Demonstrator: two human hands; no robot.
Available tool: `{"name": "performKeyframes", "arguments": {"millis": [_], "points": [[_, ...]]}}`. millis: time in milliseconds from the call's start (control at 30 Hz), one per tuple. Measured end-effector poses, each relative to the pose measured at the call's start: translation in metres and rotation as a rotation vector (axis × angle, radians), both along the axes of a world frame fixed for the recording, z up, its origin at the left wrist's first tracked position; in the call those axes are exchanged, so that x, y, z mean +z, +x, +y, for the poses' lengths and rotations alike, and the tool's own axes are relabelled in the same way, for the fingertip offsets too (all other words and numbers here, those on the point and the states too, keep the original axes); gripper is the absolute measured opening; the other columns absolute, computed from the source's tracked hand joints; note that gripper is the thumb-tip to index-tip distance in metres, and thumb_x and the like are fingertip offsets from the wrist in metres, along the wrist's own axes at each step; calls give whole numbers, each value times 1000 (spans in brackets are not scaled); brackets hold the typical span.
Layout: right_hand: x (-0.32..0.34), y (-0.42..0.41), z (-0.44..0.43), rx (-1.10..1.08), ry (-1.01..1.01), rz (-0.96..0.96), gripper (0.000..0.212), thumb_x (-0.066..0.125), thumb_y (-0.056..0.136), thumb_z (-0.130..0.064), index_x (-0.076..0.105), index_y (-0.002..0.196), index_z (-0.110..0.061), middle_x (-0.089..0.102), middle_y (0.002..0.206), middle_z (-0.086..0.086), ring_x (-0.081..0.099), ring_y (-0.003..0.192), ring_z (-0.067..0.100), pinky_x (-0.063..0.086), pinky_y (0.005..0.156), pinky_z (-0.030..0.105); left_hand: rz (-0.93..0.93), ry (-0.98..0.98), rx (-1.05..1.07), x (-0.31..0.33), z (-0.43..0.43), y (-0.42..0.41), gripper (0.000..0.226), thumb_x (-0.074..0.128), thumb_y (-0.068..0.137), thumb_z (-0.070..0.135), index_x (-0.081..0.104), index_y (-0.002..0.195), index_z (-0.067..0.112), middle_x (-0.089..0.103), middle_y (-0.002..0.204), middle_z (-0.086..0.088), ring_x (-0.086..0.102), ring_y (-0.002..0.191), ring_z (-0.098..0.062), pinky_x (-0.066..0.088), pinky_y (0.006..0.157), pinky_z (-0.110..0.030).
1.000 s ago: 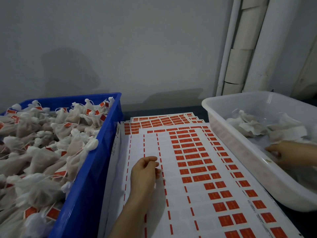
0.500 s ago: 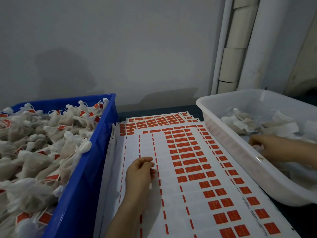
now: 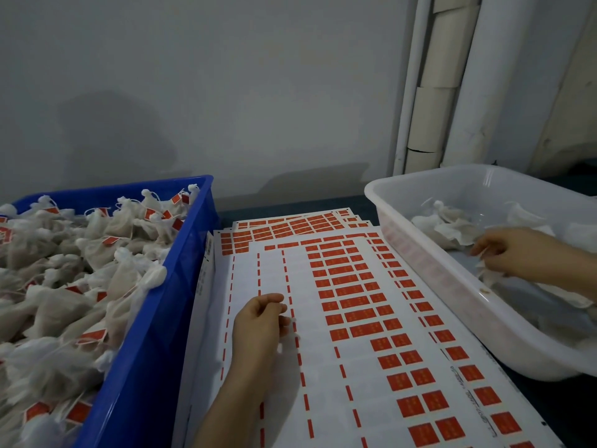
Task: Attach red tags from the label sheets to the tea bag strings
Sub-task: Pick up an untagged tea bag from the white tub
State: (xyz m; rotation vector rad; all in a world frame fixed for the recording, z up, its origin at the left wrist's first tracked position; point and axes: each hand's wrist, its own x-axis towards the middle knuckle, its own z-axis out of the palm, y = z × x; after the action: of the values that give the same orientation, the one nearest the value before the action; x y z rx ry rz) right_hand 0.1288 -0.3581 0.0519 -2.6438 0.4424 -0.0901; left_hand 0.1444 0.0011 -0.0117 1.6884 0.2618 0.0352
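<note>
Grey wall (image 3: 226, 92), red tags (image 3: 352, 276), print unreadable

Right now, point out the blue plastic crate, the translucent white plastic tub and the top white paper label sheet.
Blue plastic crate (image 3: 155, 350): head view, outer right wall.
Translucent white plastic tub (image 3: 458, 305): head view, near side wall.
Top white paper label sheet (image 3: 323, 370): head view, bare white strip.

Dim, bluish light; soft shadows fall on the flat grey painted wall (image 3: 226, 76). Wide-angle bending curves the frame edges, and the right hand (image 3: 517, 255) looks slightly smeared.
</note>
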Motion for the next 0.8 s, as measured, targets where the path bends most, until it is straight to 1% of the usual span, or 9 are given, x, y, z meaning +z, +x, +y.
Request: {"name": "performKeyframes", "arguments": {"millis": [100, 200, 300, 367, 433, 467, 600, 700, 800], "points": [[15, -4, -3, -50, 144, -128, 19, 62, 83, -6, 66, 83, -24, 66, 78, 2, 63, 71, 21, 50, 56, 28, 0, -1, -1, 0, 0, 0, 16, 48, 97, 19, 62, 104, 19, 61, 92, 6, 60, 80, -15, 45, 56, -12], [32, -5, 5, -8, 110, -204, 17, 59, 87, -15, 67, 80, -28, 67, 79, 1, 63, 71, 22, 51, 62, 34, -3, -15, 1, 0, -1, 1, 15, 48, 97, 19, 62, 103, 19, 62, 94, 4, 60, 81, -17, 49, 62, -16], [51, -6, 21, 24, 135, -289, 14, 57, 89, -20, 67, 85, -28, 67, 81, -3, 63, 74, 18, 48, 63, 28, -8, -22, 0, 0, -1, 0, 15, 48, 97, 18, 62, 102, 19, 62, 95, 3, 60, 81, -17, 48, 61, -15], [66, -8, 35, 49, 201, -322, 14, 56, 89, -19, 68, 88, -27, 67, 84, -3, 63, 78, 18, 51, 70, 31, -9, -26, 0, 0, 0, 0, 15, 49, 97, 18, 63, 103, 18, 61, 92, 5, 60, 80, -16, 47, 59, -14], [80, -12, 50, 82, 290, -351, 17, 56, 89, -18, 68, 84, -29, 67, 87, -2, 64, 82, 20, 52, 78, 36, -4, -28, -3, 1, 0, -1, 15, 49, 97, 18, 63, 103, 18, 61, 91, 6, 60, 79, -16, 46, 57, -14], [87, -14, 60, 103, 330, -362, 17, 56, 89, -18, 68, 84, -30, 67, 87, -3, 64, 83, 19, 52, 79, 36, -2, -30, -5, 1, 0, -1, 15, 48, 97, 18, 63, 103, 18, 61, 90, 6, 60, 79, -16, 47, 57, -14], [100, -20, 98, 204, 421, -371, 14, 57, 87, -24, 69, 87, -32, 68, 86, -8, 67, 78, 14, 52, 64, 21, -27, -21, -32, 6, -2, -4, 14, 48, 97, 19, 61, 102, 21, 63, 95, 6, 61, 80, -15, 47, 55, -12], [97, -21, 129, 306, 454, -288, 12, 56, 85, -30, 66, 85, -36, 67, 75, -18, 67, 66, 5, 49, 48, 12, -117, -49, -116, 13, -4, -9, 13, 48, 97, 27, 60, 102, 27, 65, 98, 10, 64, 84, -13, 50, 54, -12], [78, -17, 159, 443, 525, -187, 14, 54, 86, -30, 66, 86, -38, 64, 78, -28, 65, 72, -4, 50, 52, 13, -221, -94, -314, 20, -7, -13, 26, 41, 89, 49, 59, 105, 38, 66, 101, 24, 65, 94, -1, 51, 64, -12]]}}
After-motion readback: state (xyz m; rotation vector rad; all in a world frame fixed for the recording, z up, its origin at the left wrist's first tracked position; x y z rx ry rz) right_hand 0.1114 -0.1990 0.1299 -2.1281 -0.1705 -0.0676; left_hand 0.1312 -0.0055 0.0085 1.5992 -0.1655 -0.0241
